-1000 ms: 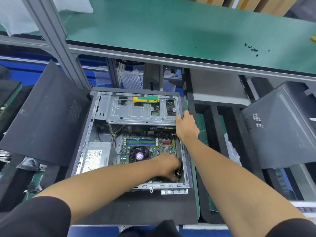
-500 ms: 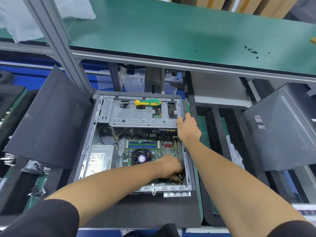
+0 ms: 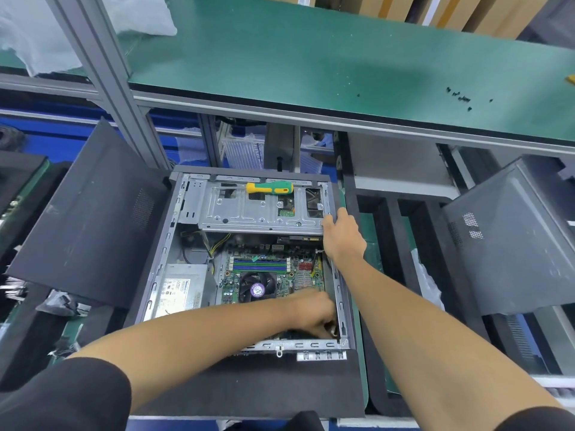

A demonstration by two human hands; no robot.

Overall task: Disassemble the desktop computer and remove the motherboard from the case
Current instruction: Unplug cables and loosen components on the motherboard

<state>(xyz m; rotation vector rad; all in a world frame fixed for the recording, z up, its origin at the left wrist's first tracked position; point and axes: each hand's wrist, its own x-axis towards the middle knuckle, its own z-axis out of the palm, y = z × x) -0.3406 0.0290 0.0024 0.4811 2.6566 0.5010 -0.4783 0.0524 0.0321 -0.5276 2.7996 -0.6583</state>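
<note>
Head view: a desktop case lies open at the centre of the frame on a dark mat, its motherboard seated in the lower right of the interior beside a grey power supply. The person's left hand reaches into the case's lower right corner, fingers curled down over the board's edge; what they grip, if anything, cannot be told. The right hand grasps the right end of the metal drive cage, fingers wrapped over its edge. A green-and-yellow screwdriver rests on top of the cage. Loose black screws lie scattered on the green shelf in the upper right. A detached side panel leans at left.
</note>
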